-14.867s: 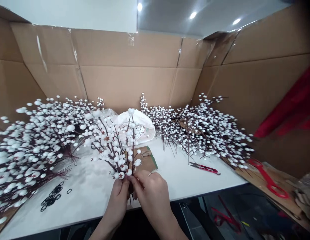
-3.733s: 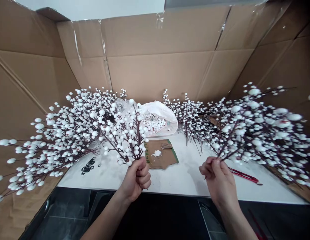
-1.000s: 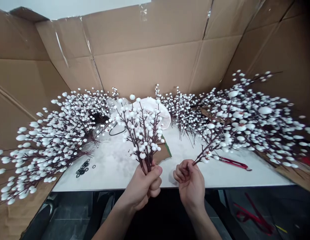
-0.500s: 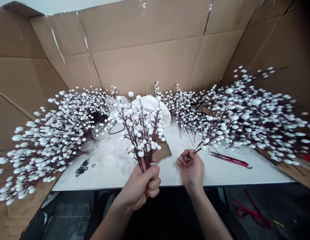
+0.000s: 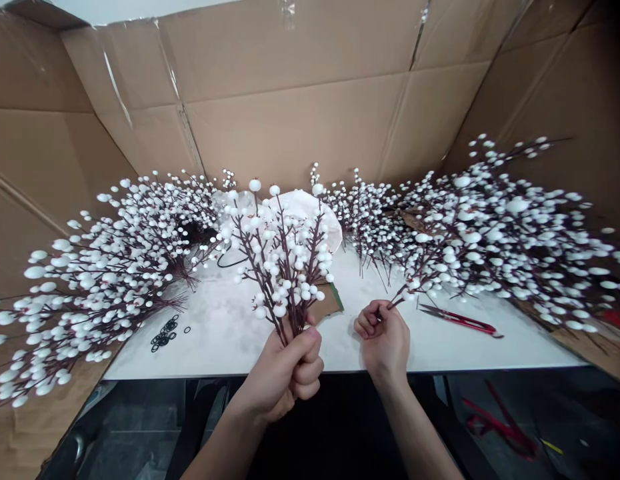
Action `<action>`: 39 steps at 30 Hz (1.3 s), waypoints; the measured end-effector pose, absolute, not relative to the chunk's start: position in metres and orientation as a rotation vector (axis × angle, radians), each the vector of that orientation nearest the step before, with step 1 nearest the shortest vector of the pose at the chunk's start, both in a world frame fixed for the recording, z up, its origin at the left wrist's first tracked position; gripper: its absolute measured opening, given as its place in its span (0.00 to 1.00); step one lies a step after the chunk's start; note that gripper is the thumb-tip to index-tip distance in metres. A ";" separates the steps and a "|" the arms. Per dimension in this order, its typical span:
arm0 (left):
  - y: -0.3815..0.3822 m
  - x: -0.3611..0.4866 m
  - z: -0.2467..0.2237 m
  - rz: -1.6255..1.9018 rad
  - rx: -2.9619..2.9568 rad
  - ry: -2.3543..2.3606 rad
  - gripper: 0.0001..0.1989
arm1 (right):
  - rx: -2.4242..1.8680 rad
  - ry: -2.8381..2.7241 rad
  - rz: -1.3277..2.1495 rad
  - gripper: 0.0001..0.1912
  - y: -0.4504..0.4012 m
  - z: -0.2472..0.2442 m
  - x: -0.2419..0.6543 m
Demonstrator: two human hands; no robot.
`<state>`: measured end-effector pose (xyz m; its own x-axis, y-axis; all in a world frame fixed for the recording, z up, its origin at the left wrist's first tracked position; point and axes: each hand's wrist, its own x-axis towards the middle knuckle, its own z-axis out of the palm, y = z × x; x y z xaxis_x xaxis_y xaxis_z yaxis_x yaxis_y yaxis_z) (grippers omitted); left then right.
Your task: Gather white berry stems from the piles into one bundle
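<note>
My left hand (image 5: pixel 296 373) is closed around the stems of a bunch of white berry branches (image 5: pixel 285 267), held upright over the table's front edge. Its brown stems spread upward above the fist. To the right, my right hand (image 5: pixel 385 340) is closed, pinching the stem end of a white berry branch (image 5: pixel 407 288). That branch leans up and right into the large pile of white berry branches (image 5: pixel 495 233), so its far end cannot be told apart. The lower ends of the left bunch are hidden inside the fist.
Red-handled snips (image 5: pixel 460 320) lie right of my right hand. Small black rubber rings (image 5: pixel 165 335) are scattered on the white table (image 5: pixel 215 347) at left. Another pile of berry branches (image 5: pixel 125 253) covers the left side. Cardboard walls (image 5: pixel 300 127) enclose the back and sides.
The bunch in my left hand has tilted slightly, its tops shifting a little left. My right hand has barely moved and keeps its pinch on the stem.
</note>
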<state>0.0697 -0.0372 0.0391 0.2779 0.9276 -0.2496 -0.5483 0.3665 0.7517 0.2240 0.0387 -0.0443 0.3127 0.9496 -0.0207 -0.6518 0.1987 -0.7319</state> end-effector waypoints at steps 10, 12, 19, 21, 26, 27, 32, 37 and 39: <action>-0.044 0.065 0.041 1.047 0.633 0.634 0.16 | -0.729 -0.469 1.198 0.10 0.037 -0.041 0.223; -0.045 0.068 0.042 1.070 0.646 0.662 0.17 | -0.730 -0.463 1.199 0.10 0.037 -0.041 0.223; -0.039 0.075 0.033 1.110 0.791 0.772 0.25 | -0.724 -0.460 1.208 0.10 0.038 -0.042 0.225; -0.037 0.076 0.031 1.146 0.844 0.836 0.25 | -0.726 -0.462 1.208 0.11 0.038 -0.043 0.225; -0.035 0.074 0.030 1.117 0.860 0.795 0.27 | -0.729 -0.483 1.203 0.12 0.038 -0.045 0.225; -0.034 0.072 0.029 1.086 0.846 0.748 0.27 | -0.730 -0.486 1.200 0.13 0.039 -0.045 0.225; -0.032 0.060 0.023 0.958 0.671 0.441 0.23 | -0.737 -0.485 1.189 0.13 0.039 -0.045 0.225; -0.032 0.055 0.017 0.952 0.529 0.293 0.11 | -0.736 -0.475 1.182 0.12 0.038 -0.044 0.224; -0.032 0.054 0.016 0.958 0.508 0.279 0.07 | -0.737 -0.473 1.180 0.12 0.038 -0.044 0.224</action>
